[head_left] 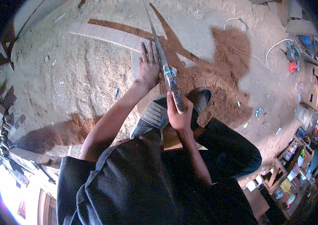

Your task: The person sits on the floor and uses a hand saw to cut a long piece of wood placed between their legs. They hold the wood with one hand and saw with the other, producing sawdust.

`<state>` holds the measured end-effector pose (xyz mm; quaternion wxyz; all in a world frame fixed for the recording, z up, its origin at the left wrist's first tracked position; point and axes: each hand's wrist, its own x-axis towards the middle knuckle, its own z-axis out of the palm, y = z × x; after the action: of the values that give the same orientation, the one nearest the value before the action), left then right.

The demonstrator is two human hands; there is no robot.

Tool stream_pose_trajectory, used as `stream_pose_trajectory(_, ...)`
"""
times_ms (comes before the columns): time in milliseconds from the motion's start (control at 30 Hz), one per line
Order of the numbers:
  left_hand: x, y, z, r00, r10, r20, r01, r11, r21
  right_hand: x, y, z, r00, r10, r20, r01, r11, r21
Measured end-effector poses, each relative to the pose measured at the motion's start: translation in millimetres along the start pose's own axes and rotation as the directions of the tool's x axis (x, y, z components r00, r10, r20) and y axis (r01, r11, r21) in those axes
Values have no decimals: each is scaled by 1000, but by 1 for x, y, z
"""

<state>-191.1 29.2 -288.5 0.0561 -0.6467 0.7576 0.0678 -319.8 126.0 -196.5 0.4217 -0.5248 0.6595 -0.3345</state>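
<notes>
My right hand (179, 112) is closed on the handle (175, 95) of a hand saw, which has a blue band near the blade. Its long, narrow blade (156, 41) points away from me, beside my left hand (147, 67). My left hand is open, fingers stretched out and resting on the right part of a pale wooden board (102, 33) marked with several cross lines. A light support (136, 64) shows beneath the board, largely hidden by that hand and arm. My shoes (149, 116) are just below both hands.
Reddish sawdust (228, 60) covers part of the floor (46, 93). A pale cable (275, 50) and red object (293, 66) lie right. Wooden crates with clutter (290, 161) stand lower right, cardboard (312, 84) lies above them, and scrap pieces (1, 123) pile along the left.
</notes>
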Motion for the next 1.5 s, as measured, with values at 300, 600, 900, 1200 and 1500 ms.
stream_pose_trajectory(300,42,-66,-17,998,50,-35,-47,995,84,-4,14,1,1000,-19,-7,19,999,-40)
stream_pose_trajectory(600,69,-89,13,965,263,-27,-260,963,77,-12,3,-9,997,33,69,-22,989,-149)
stream_pose_trajectory(900,67,-93,16,954,259,-152,-251,966,67,-2,-5,2,995,75,60,-71,996,-62)
stream_pose_trajectory(1200,70,-91,12,972,229,-44,-228,973,37,1,4,3,999,-30,17,29,999,28)
stream_pose_trajectory(1500,69,-93,16,975,214,-56,-215,977,-11,-5,-6,8,999,36,1,-36,999,-9)
